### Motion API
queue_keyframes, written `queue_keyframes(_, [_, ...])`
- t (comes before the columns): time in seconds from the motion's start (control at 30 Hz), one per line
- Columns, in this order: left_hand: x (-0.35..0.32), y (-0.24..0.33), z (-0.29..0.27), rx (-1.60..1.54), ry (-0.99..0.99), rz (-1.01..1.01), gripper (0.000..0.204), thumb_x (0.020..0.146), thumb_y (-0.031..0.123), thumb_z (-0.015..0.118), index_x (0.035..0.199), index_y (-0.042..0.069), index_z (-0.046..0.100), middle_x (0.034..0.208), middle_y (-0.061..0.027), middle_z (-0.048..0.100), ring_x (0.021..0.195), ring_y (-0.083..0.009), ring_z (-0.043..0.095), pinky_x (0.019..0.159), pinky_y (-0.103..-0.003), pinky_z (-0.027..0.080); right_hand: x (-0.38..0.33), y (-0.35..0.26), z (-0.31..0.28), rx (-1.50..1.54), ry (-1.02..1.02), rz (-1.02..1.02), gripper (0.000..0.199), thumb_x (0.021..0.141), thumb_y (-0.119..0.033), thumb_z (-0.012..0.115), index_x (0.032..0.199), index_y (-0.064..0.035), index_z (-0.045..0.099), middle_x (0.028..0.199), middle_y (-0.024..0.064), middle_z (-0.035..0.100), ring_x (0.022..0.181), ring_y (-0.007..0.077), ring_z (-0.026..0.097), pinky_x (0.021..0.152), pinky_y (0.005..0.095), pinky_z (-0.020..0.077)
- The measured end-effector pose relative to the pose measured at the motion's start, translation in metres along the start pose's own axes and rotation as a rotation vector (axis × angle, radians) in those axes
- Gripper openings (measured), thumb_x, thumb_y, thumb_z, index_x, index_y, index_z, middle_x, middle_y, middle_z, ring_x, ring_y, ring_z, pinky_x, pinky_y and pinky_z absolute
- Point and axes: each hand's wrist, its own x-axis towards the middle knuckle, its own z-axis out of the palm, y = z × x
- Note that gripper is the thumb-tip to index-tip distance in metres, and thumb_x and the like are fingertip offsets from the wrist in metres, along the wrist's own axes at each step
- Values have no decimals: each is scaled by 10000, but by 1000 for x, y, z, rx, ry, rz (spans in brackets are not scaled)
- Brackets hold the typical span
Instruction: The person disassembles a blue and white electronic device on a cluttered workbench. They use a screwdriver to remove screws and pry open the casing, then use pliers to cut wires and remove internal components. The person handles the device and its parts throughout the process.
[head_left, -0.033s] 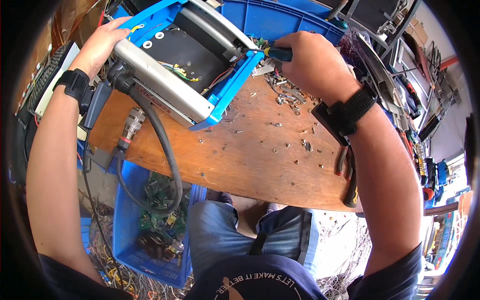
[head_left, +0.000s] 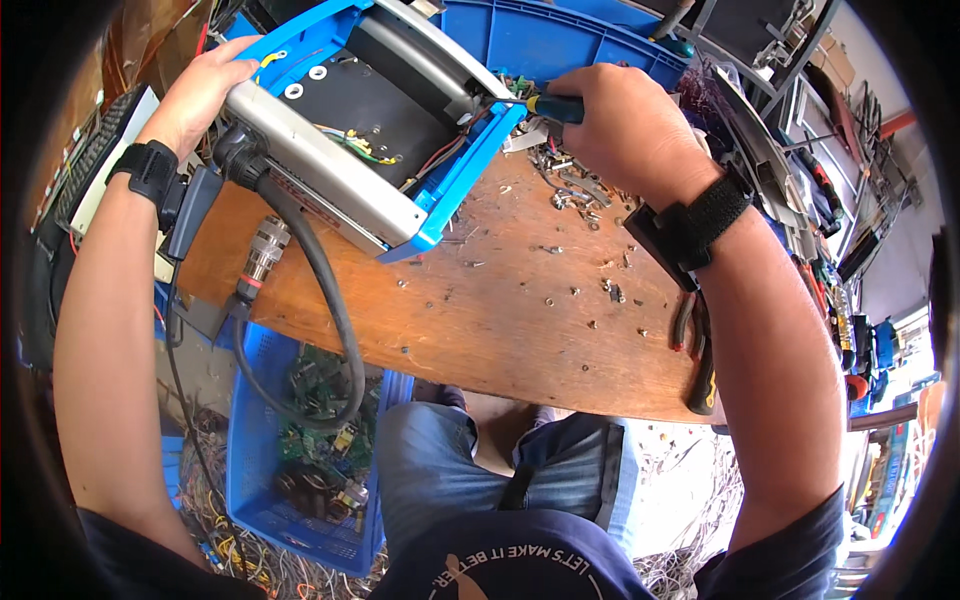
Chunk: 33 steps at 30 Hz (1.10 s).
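Observation:
An open equipment housing (head_left: 325,165) with a blue frame and silver sides rests tilted on the wooden workbench (head_left: 500,340). My left hand (head_left: 200,95) grips its far left corner, thumb over the blue rim. In my closed right hand (head_left: 635,125) is a screwdriver (head_left: 556,107) with a dark handle. Its shaft reaches the housing's inner right corner; the tip is hard to make out there. Loose wires (head_left: 365,147) and two white rings lie inside on a black panel. A thick black cable (head_left: 325,270) with a metal connector (head_left: 266,248) hangs from the housing's near side.
Screws and small metal parts (head_left: 575,195) are scattered over the bench. Pliers (head_left: 690,325) and another handled tool (head_left: 703,385) lie by its right edge. A blue crate (head_left: 240,440) of circuit boards stands below, among tangled wires. Behind is a large blue bin (head_left: 560,40).

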Motion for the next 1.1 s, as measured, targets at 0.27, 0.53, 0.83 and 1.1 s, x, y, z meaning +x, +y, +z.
queue_keyframes(0.27, [3,-4,-2,-27,-22,-43,458,938,215,510,1368,60,507,1243,-53,604,1180,-151,505,1069,-291,281,8,30,7,76,23,-86,366,730,-73,642,1091,-90,704,956,197,688,912,342,664,864,395,520])
queue_keyframes(0.53, [2,-1,0,-62,-7,-58,459,938,214,523,1372,64,508,1235,-52,612,1163,-142,517,1063,-286,290,14,53,7,94,22,-185,428,694,-61,658,1113,-129,705,934,166,701,913,323,669,869,398,517])
queue_keyframes(0.83, [2,-3,1,-98,-10,-75,444,944,194,510,1369,64,510,1235,-53,610,1160,-141,521,1058,-277,299,8,15,-11,17,-69,-1,380,722,-82,623,1094,-73,696,967,210,687,931,358,658,876,409,516])
queue_keyframes(1.1, [0,-2,2,-49,1,-36,444,946,186,511,1367,44,512,1222,-53,613,1132,-131,526,1034,-271,328,4,39,6,123,34,-124,383,731,-96,634,1109,-84,689,954,215,680,907,376,653,848,413,518])
